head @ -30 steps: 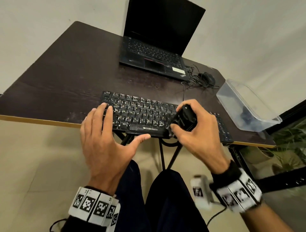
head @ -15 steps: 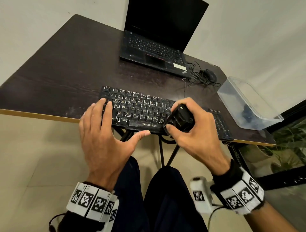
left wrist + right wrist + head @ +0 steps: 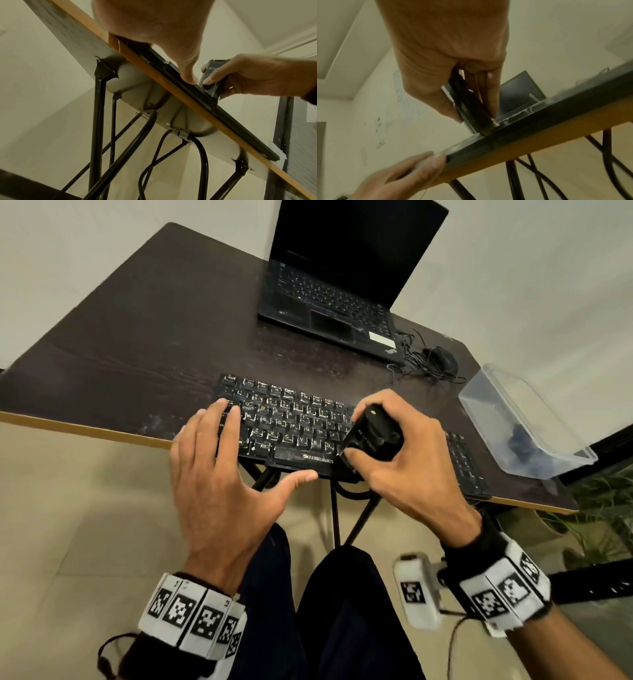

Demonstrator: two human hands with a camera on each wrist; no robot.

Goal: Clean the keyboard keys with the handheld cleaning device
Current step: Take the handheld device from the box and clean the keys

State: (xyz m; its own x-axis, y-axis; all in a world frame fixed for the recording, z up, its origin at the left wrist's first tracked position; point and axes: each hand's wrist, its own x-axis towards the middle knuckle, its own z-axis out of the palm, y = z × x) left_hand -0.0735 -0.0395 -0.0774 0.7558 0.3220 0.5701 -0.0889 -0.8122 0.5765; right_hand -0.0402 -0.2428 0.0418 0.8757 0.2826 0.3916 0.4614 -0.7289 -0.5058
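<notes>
Keyboard (image 3: 294,426) lies at the counter's (image 3: 144,337) near edge, left hand (image 3: 219,484) flat, bracing it. Right hand (image 3: 407,467) grips cleaning device (image 3: 373,436) on bottom row; keep its tip on keys, sweep slowly.

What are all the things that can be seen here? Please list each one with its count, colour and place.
table: one, dark brown top with a tan edge, on black metal legs
keyboard: one, black, at the near edge of the table
cleaner: one, black, on the keyboard's near middle, in the right hand
laptop: one, black, open, at the far side of the table
mouse: one, black, with a tangled cable, right of the laptop
tub: one, clear plastic with something dark inside, at the right end of the table
plant: one, green, on the floor at the right
left hand: fingers flat on the keyboard's left end, thumb at its front edge
right hand: grips the cleaner
</notes>
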